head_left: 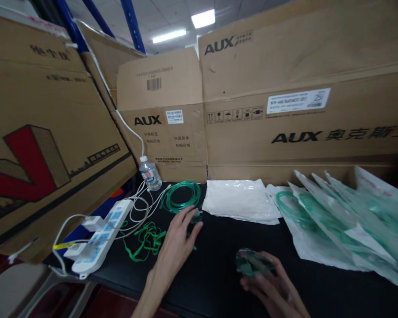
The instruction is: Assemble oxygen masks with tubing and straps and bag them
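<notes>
In my right hand [272, 287] is a see-through green plastic mask [250, 261], held by fingers and thumb above the black tabletop. My left hand [177, 240] is over the middle of the table, with its fingers and thumb curved around a small see-through green plastic part [196, 216]. Just behind those fingertips rests a coil of green tubing [182, 194]. Left of the wrist, a loose tangle of green elastic strap [147, 240] lies on the table. The fingers partly cover both the small part and the mask.
A white power strip [102, 238] with plugs and white cables runs along the left. Behind it stands a clear bottle [150, 174]. White packets [240, 201] lie at the back, and bagged green tubing sets [331, 229] lean at right. Cardboard boxes [166, 97] wall the back.
</notes>
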`<state>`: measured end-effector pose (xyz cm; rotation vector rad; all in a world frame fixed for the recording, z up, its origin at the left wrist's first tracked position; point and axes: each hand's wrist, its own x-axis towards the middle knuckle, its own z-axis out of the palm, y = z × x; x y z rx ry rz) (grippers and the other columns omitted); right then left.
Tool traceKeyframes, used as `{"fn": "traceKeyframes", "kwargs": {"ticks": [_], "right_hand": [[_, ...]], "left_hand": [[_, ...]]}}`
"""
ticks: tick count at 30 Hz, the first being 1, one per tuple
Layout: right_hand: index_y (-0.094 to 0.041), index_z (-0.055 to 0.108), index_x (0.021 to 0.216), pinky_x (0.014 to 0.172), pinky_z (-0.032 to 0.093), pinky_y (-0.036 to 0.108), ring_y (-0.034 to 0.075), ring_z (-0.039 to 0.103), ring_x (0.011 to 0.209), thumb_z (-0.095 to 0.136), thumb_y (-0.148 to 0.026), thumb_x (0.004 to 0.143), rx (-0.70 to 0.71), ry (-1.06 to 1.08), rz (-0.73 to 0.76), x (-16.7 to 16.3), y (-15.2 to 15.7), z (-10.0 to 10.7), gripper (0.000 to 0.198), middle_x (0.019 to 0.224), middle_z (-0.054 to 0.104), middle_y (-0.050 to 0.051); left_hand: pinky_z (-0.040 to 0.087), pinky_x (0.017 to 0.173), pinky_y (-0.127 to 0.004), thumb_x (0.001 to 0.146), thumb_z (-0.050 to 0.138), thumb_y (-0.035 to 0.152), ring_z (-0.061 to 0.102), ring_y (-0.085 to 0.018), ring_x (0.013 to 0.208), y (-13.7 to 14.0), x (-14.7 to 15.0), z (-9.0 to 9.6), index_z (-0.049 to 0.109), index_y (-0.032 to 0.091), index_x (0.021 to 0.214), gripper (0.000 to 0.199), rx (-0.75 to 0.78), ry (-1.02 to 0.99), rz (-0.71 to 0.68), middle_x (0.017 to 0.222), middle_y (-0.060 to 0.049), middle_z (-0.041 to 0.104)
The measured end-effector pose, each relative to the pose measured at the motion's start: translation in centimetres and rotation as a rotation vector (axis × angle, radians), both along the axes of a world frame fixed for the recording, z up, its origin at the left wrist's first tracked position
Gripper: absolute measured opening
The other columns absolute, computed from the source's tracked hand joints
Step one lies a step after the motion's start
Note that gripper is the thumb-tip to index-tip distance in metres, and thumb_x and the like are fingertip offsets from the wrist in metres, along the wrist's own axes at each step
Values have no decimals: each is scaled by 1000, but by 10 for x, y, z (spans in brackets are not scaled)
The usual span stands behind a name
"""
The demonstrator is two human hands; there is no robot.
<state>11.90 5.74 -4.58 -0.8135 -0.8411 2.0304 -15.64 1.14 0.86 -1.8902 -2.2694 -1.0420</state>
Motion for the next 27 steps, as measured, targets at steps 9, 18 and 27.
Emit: {"fn": "traceKeyframes", "kwargs": {"ticks": [9, 18, 27], "right_hand": [[-28, 70, 90, 74, 58, 45, 32, 80, 77, 80, -74, 69, -220, 161, 52, -4, 10, 4, 51, 95, 85, 10], [-26, 68, 88, 68, 55, 39, 30, 78, 81, 79, -49, 86, -169, 137, 39, -3, 6, 8, 26, 108, 82, 9], [-25, 67, 91, 69, 54, 39, 29, 77, 81, 76, -46, 89, -141, 128, 69, -3, 5, 8, 23, 107, 81, 9]], "left_hand": [[53, 109, -39, 105, 52, 37, 71, -21, 117, 14, -10, 0, 75, 26, 118, 28, -122, -13, -92, 120, -2, 78], [56, 102, -41, 102, 54, 50, 73, -25, 110, -60, -52, 16, 76, 25, 113, 35, -60, 12, 72, 116, -5, 78], [60, 96, -40, 102, 56, 40, 74, -24, 109, -82, -52, -5, 75, 32, 119, 27, -267, 280, -186, 120, -3, 79]]}}
